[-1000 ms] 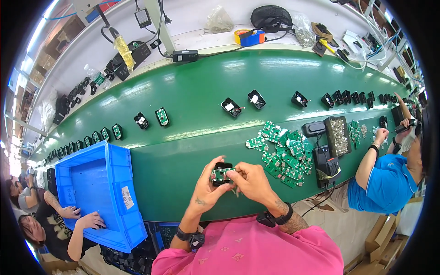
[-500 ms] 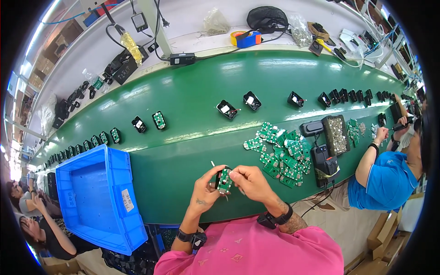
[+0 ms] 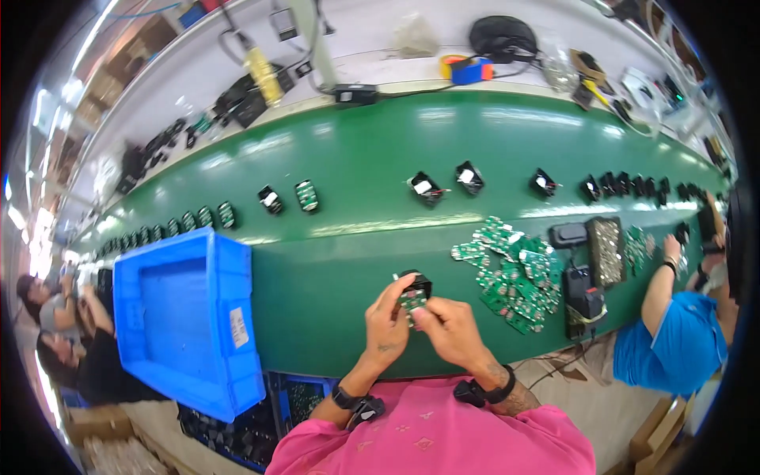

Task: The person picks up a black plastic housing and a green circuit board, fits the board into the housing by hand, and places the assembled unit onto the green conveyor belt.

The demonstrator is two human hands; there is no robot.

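Note:
Over the near edge of the green bench, both my hands meet around one small assembly. My left hand (image 3: 386, 324) grips a black plastic housing (image 3: 423, 283) from its left side, fingers curled over the top. A green circuit board (image 3: 412, 299) shows at the near face of the housing; how deep it sits inside cannot be made out. With thumb and fingers closed, my right hand (image 3: 454, 328) presses on the board's lower right edge. To the right of my hands lies a loose pile of green circuit boards (image 3: 518, 277).
A blue plastic bin (image 3: 255, 336) stands at the left on the bench edge. Black housings (image 3: 425, 188) line the bench's far strip, some with boards (image 3: 306, 195). A black power tool (image 3: 582, 297) and a tray of small metal parts (image 3: 608, 257) lie right, near a co-worker in blue (image 3: 673, 340).
The scene has shifted rightward as the head view turned. The assembly has tilted, so more of the black housing shows and less of the board's face. Both hands keep their hold.

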